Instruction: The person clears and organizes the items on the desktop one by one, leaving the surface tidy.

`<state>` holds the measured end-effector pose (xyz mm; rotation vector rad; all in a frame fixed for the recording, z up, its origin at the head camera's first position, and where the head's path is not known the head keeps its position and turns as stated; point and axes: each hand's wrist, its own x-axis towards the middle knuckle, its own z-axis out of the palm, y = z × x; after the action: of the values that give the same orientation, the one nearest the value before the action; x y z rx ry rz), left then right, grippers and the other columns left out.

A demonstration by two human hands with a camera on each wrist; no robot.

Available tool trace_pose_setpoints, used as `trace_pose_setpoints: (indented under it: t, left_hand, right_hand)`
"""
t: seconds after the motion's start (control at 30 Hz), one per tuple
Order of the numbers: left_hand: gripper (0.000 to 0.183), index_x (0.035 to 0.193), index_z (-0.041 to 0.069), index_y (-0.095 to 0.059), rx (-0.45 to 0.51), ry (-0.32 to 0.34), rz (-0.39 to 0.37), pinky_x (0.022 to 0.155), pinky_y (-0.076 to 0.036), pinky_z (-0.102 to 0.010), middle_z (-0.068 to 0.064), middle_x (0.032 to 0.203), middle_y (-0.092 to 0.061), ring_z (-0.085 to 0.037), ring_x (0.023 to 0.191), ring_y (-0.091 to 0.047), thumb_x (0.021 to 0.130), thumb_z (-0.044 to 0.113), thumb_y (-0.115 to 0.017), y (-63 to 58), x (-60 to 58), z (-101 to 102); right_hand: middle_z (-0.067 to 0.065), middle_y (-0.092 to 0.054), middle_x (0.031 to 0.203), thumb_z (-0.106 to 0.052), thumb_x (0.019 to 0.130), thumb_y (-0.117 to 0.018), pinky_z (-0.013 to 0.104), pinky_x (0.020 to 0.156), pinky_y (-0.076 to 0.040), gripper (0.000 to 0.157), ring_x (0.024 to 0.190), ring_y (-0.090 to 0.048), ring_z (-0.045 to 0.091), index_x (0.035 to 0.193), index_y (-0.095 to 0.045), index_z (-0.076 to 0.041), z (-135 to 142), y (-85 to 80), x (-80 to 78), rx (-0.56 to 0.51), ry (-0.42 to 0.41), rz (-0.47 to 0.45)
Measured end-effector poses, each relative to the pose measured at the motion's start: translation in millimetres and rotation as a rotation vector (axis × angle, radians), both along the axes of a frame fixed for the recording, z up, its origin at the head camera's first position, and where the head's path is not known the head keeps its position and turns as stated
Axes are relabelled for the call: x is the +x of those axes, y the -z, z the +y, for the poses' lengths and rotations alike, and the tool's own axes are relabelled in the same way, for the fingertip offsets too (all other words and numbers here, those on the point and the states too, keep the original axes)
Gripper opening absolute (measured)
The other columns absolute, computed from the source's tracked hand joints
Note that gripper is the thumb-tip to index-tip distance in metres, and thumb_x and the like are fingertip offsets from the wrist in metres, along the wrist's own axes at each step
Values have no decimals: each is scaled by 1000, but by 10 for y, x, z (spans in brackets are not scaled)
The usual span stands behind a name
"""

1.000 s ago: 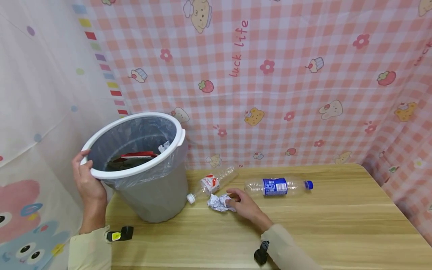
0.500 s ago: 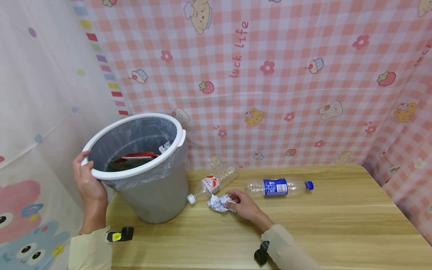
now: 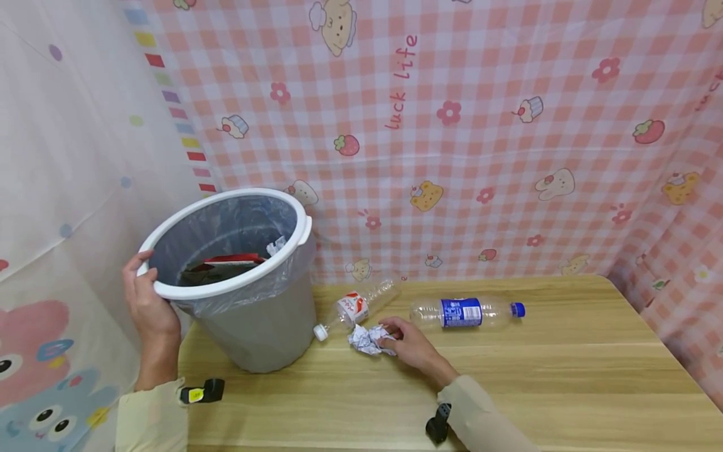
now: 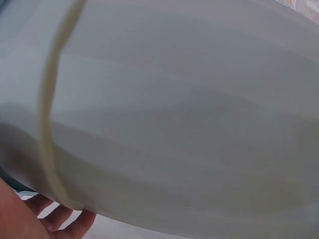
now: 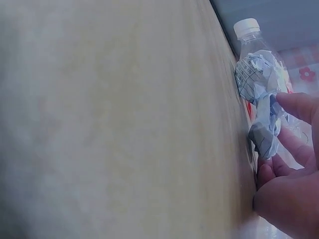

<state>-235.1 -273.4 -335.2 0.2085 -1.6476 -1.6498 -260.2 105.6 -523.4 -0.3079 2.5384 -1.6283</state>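
A grey trash bin (image 3: 260,326) with a white rim and a clear plastic liner leans at the left of the wooden table. My left hand (image 3: 151,307) grips the rim on its left side, fingers hooked over the edge. In the left wrist view the bin's grey wall (image 4: 174,124) fills most of the picture, with fingertips (image 4: 82,224) at its lower edge. My right hand (image 3: 415,345) pinches a crumpled sheet of paper (image 3: 366,339) low at the table top. The right wrist view shows thumb and fingers around the paper (image 5: 264,124).
Behind the paper lies a clear bottle (image 3: 353,307) with a white cap and a red-and-white label. To its right another clear bottle (image 3: 460,312) with a blue label and cap lies on its side. Inside the bin are a red item (image 3: 234,258) and white paper (image 3: 275,246). A checked cloth hangs behind the table (image 3: 565,370).
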Motion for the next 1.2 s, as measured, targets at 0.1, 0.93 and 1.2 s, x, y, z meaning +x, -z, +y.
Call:
trace_pose_setpoints:
  t: [0.1,0.93,1.2]
  left_hand:
    - [41,134,16,-52,0,-1,2,95,-34,-25,-2,130,-52,-15,115,-48,100,20,-29,-5,0,8]
    - [40,130,14,-55,15,-9,40,94,-34,-25,-3,128,-54,-16,113,-49,99,17,-30,-24,-5,23]
    - [41,131,13,-55,23,-10,37,97,-34,-25,-3,130,-53,-15,116,-49,99,15,-30,-19,-12,4]
  right_hand:
    - [8,-63,108,-15,90,-71,35,82,-45,39,94,-56,19,127,-62,-6,-2,1,3,-9,1,-2]
    - [6,-59,100,-12,89,-72,33,81,-43,38,92,-53,19,125,-63,-5,-40,-58,19,-67,21,-28]
    - [7,-59,104,-14,87,-73,33,82,-43,40,95,-52,21,125,-63,-7,-49,-104,19,-93,48,-79]
